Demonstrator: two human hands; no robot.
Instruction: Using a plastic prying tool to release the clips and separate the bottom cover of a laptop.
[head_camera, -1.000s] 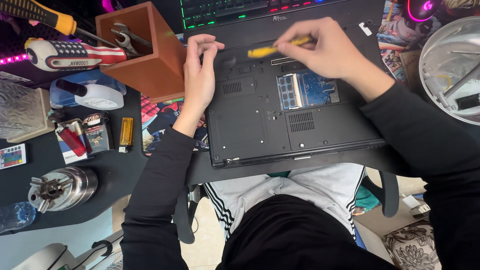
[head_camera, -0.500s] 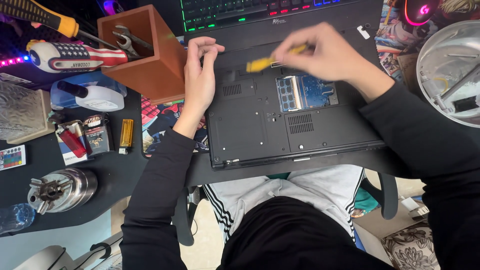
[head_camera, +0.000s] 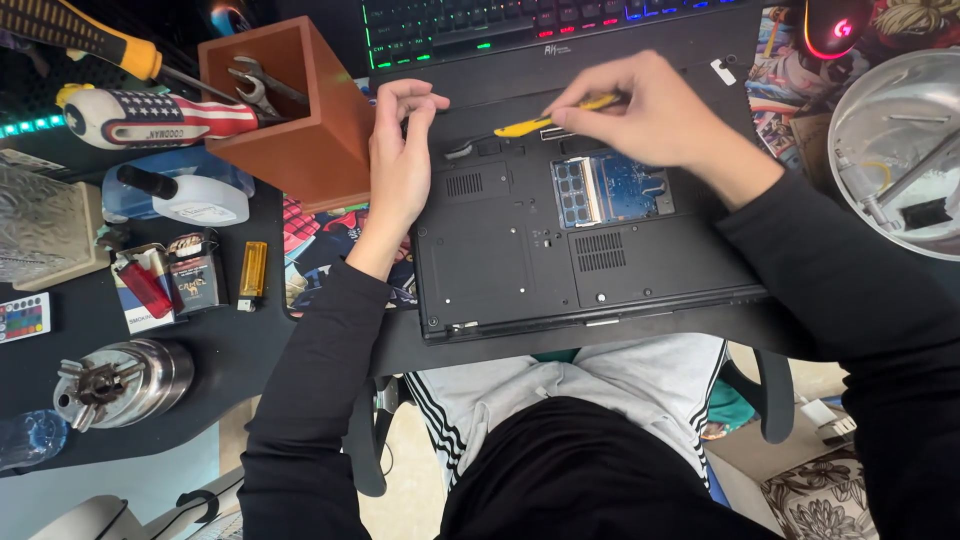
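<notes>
Pinched between the thumb and fingers of the right hand (head_camera: 655, 115) is a yellow-handled tool (head_camera: 545, 120), lying almost flat with its tip at the far edge of an upturned black laptop (head_camera: 520, 260) near a small silver part. That laptop rests bottom-up on the desk edge directly before the person, with one hatch open so that blue memory boards (head_camera: 610, 188) show in the compartment just below the right hand. At the laptop's far left corner the left hand (head_camera: 400, 150) stands on edge, its fingers curled and pressed against the casing, gripping nothing that can be seen. Just left of this hand sits a square wooden box (head_camera: 290, 150), open at the top, with metal spanners (head_camera: 258, 88) leaning inside it. Beside the box lie a striped screwdriver handle (head_camera: 150, 118) and an orange-and-black one (head_camera: 75, 35). Nearer the desk's front edge are a cigarette pack holding a red lighter (head_camera: 145, 288), a yellow lighter (head_camera: 252, 272) and a shiny metal canister (head_camera: 125, 380) with a pronged piece at its mouth. At far right a clear round bowl (head_camera: 850, 150) holds what seem to be cables and small dark parts, too indistinct to tell. A backlit keyboard (head_camera: 480, 25) lies beyond the laptop.
</notes>
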